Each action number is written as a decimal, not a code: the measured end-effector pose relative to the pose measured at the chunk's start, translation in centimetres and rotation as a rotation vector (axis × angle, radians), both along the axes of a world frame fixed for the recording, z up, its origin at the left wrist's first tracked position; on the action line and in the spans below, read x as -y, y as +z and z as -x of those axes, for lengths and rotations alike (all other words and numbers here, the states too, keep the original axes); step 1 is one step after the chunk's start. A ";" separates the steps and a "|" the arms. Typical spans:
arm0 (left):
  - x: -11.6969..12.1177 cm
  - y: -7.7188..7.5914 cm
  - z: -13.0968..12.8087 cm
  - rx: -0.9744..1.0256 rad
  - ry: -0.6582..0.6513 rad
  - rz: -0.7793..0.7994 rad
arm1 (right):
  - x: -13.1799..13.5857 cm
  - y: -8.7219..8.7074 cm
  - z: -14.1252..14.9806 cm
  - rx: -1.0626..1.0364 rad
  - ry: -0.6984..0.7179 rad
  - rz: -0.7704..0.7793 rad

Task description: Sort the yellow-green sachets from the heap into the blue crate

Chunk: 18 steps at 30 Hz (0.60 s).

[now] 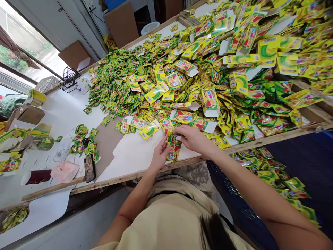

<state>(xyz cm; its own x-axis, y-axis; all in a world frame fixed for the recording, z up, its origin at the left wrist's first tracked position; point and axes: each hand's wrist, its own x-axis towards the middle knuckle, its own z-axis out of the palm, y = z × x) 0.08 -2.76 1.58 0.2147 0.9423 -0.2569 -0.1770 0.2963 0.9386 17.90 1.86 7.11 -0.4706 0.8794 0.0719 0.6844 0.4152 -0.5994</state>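
Note:
At the front edge of the table, my left hand (pixel 159 152) holds a small yellow-and-green candy box (pixel 173 152) printed with a red fruit picture, its fingers along the left side. My right hand (pixel 191 138) is bent over the upper end of the same box, thumb and fingers drawn together; what they pinch is hidden. Just beyond my hands lie flat candy boxes, among them one with a white open flap (pixel 183 117) and a yellow one (pixel 150 130). Behind them spreads a large heap of small green candy sachets (pixel 117 74).
More boxes and yellow sachets pile up at right, by a wooden rail (pixel 319 104). A dark blue crate (pixel 293 166) with packets stands below the table. To the left lie a phone (pixel 90 168), scissors (pixel 85 142), a dark red cup (pixel 39 176) and a black wire rack (pixel 69 78).

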 end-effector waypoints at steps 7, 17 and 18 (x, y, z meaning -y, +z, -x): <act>0.0 0.0 -0.3 -0.037 0.003 -0.030 | -0.7 0.5 -0.3 0.067 -0.042 0.040; -0.2 -1.0 0.2 -0.043 -0.016 -0.032 | -0.7 0.0 0.2 0.074 0.065 0.093; -0.2 -1.1 0.2 -0.038 -0.012 -0.027 | -0.6 -0.2 0.2 0.064 0.049 0.103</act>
<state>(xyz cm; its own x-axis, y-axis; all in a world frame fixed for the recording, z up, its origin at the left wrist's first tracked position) -0.16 -2.60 0.53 0.2163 0.9464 -0.2399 -0.1378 0.2728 0.9521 17.75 2.44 6.96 -0.5140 0.8564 -0.0492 0.7027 0.3875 -0.5968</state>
